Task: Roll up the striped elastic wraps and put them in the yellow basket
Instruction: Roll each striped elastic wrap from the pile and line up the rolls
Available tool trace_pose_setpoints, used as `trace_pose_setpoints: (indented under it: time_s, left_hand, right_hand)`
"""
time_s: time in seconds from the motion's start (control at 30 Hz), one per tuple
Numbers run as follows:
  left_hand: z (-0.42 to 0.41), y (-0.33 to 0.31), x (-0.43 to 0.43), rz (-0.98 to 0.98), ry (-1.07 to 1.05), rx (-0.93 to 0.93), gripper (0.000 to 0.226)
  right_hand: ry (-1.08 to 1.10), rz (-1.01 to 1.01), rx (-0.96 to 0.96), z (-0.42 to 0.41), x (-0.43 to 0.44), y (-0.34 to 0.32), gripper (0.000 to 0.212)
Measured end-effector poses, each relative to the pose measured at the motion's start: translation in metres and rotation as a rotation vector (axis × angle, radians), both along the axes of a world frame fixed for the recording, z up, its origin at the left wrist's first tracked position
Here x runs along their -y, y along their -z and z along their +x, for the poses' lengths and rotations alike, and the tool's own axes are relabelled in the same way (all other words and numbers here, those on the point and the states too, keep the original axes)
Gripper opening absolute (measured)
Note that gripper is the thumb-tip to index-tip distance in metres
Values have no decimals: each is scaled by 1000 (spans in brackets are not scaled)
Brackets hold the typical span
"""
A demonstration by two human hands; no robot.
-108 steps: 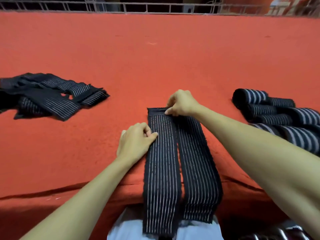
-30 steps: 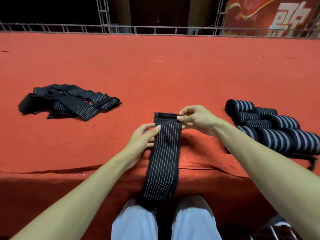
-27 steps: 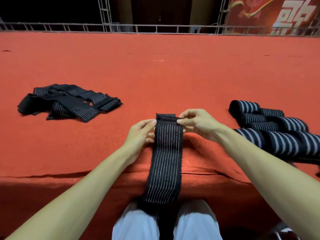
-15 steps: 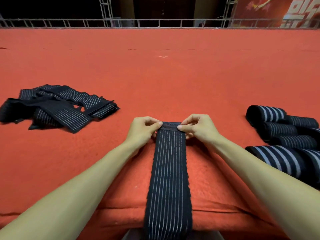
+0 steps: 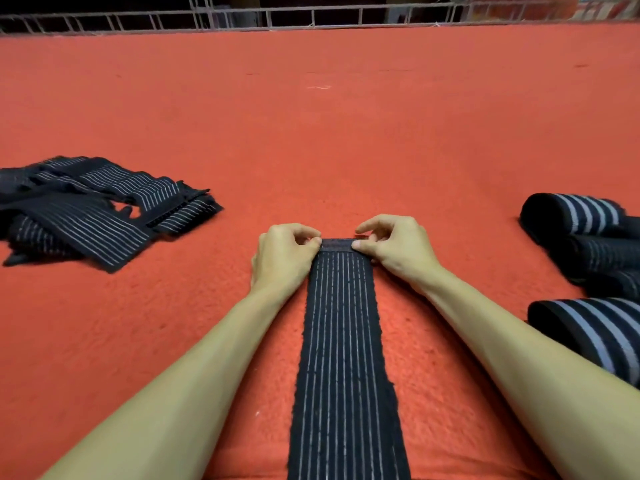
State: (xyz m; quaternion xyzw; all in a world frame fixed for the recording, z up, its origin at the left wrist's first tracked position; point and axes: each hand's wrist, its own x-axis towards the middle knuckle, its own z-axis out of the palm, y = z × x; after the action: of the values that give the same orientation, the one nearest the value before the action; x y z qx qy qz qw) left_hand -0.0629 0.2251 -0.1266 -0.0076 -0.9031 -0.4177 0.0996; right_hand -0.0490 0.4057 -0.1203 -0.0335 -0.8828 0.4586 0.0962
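Since it's thin knit elastic, the loose pile of unrolled wraps (image 5: 93, 209) at far left looks light, floppy & a bit grippy on the red cloth (image 5: 346, 133). It prob. won't slide, but will stretch if tugged. Next over, left hand (image 5: 282, 258) has fingers curled, thumb + forefinger pinching the far-left corner of the wrap (image 5: 343, 341) being worked. That wrap lies flat, centre, running from the hands toward the person & over the near edge. Its far end shows a plain dark band, poss. stiffer (fastener strip? can't tell). Right hand (image 5: 394, 251) mirrors the left, pinching the far-right corner. Best hold, imo: both corners of that end, turned over evenly w/ light tension so the roll comes tight & the edges don't skew. Far right, rolled wraps (image 5: 585, 237) lie bunched, touching. Yellow basket not in view.
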Motion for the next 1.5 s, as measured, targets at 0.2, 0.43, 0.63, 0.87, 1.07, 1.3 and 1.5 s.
trace_pose_setpoints:
  time_s: [0.2, 0.43, 0.63, 0.87, 1.07, 1.3, 1.5]
  left_hand:
    - [1, 0, -4, -230, 50, 3, 30]
    - [24, -14, -1, 9, 177, -68, 21]
    - [74, -40, 7, 243, 375, -53, 8]
    - [126, -116, 6, 85, 455, -140, 13]
    - [184, -173, -7, 681, 697, 208, 20]
    - [177, -160, -7, 803, 573, 265, 22]
    - [150, -89, -9, 606, 416, 264, 17]
  right_hand:
    - [32, 119, 9, -2, 3, 1, 7]
    - [54, 98, -88, 28, 22, -11, 13]
    - [-31, 74, -263, 76, 20, -47, 12]
    - [-158, 26, -185, 132, -1, -120, 10]
    - [-387, -791, -200, 175, -16, -163, 8]
    - [-305, -660, -22, 169, -10, -148, 4]
    - [-168, -524, 25, 148, 0, -93, 12]
